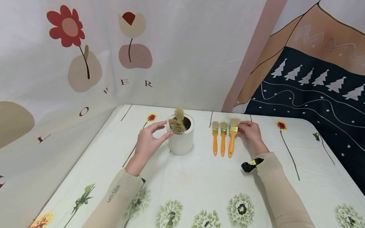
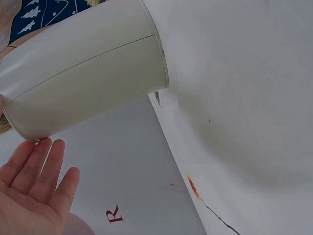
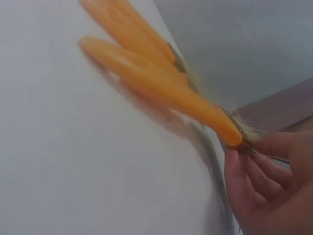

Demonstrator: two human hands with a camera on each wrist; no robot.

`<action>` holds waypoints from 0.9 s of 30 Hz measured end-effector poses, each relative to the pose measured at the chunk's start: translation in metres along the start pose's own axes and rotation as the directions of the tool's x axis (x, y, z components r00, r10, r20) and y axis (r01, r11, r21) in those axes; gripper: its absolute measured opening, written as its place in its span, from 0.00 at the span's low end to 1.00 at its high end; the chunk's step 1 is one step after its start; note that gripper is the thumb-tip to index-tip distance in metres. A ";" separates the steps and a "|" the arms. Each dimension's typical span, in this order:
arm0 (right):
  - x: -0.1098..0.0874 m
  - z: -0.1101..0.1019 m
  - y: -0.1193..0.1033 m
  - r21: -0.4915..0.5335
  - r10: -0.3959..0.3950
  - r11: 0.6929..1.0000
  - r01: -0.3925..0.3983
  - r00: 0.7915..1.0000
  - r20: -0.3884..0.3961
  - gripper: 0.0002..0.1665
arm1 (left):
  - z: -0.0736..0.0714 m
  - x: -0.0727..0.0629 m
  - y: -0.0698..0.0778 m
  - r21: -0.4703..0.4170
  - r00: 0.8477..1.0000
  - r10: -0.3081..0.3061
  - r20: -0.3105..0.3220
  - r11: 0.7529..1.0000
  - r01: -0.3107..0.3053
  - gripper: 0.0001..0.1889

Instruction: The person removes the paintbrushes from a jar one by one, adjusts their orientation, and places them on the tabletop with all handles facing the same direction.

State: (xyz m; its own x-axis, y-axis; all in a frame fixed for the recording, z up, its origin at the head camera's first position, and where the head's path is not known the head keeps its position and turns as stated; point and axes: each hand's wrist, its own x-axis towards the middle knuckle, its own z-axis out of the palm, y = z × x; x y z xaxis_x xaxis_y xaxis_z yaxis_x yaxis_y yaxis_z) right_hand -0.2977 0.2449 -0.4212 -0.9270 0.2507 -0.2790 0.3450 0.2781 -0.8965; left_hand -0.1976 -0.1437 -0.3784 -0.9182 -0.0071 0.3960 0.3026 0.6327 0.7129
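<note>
A white cylindrical holder (image 1: 181, 145) stands upright on the table, with tan bristly heads (image 1: 178, 122) sticking out of its top. My left hand (image 1: 148, 139) is at the left of its rim, thumb and fingers spread. In the left wrist view, the fingers of that hand (image 2: 36, 186) reach the rim of the holder (image 2: 88, 68) fairly straight. My right hand (image 1: 251, 131) pinches the widest paintbrush (image 1: 232, 139) by its metal band. The right wrist view shows the fingertips at the band beside the orange handle (image 3: 161, 88). Two narrower paintbrushes (image 1: 215, 139) lie just left of it.
Flower-printed white cloth covers the table (image 1: 194, 183). A black strapped device (image 1: 249, 166) shows at the right wrist. Printed cloth (image 1: 185, 63) hangs behind the table, and a dark tree-patterned cloth (image 1: 313, 101) hangs at the right.
</note>
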 end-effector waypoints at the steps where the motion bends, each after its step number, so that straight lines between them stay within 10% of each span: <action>1: 0.001 0.001 0.001 -0.003 0.008 1.000 -0.008 1.000 0.000 0.27 | 0.000 0.000 0.000 0.000 1.000 -0.002 0.001 1.000 0.002 0.27; 27: 0.003 0.003 0.001 -0.212 -0.141 0.969 0.127 0.989 -0.051 0.23 | -0.001 0.000 0.002 -0.002 1.000 0.000 0.006 1.000 0.000 0.28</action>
State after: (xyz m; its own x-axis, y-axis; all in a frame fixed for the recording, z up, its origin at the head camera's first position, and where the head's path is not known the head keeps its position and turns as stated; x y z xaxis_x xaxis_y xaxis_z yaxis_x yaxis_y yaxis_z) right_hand -0.3010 0.2432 -0.4242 -0.9577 0.2560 -0.1317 0.2475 0.4983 -0.8309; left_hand -0.1973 -0.1433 -0.3767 -0.9198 -0.0021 0.3923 0.3031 0.6309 0.7142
